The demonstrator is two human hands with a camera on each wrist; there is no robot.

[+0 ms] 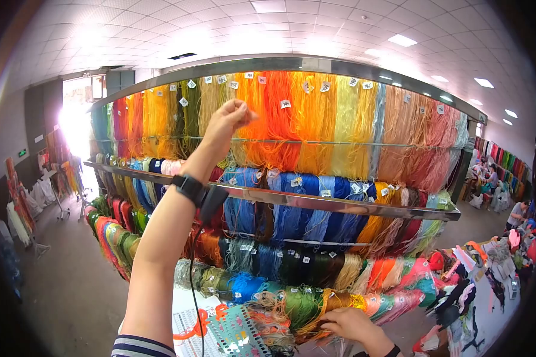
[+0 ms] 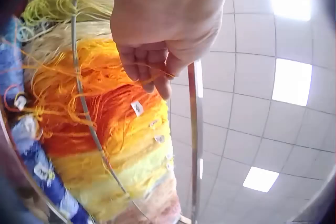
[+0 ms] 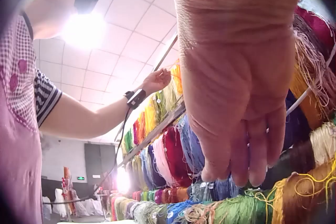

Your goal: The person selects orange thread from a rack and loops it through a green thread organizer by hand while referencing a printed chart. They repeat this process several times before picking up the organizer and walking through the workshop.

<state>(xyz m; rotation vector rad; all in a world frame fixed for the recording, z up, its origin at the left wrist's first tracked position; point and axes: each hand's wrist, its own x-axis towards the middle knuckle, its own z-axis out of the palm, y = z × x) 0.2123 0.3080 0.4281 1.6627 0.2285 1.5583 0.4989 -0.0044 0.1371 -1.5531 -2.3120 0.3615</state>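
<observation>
My left hand (image 1: 229, 121) is raised in front of the top row of hanging thread hanks. Its thumb and fingers pinch a thin orange thread (image 2: 152, 80), seen in the left wrist view. Behind the hand hang an orange hank (image 1: 253, 146) and a red-orange hank (image 1: 280, 137) with a white paper tag (image 1: 284, 104). Low at the front, my right hand (image 1: 354, 326) lies with fingers extended over the lowest row, by a brown-gold hank (image 1: 335, 300) and a green hank (image 1: 304, 306). In the right wrist view its fingers point down, unbent.
Metal rails (image 1: 280, 196) cross the rack between rows of coloured hanks. A perforated card (image 1: 238, 330) and a printed sheet (image 1: 187, 309) lie below at the front. To the right, a table (image 1: 497, 321) bears loose thread bundles, and a person (image 1: 516, 215) stands beyond it.
</observation>
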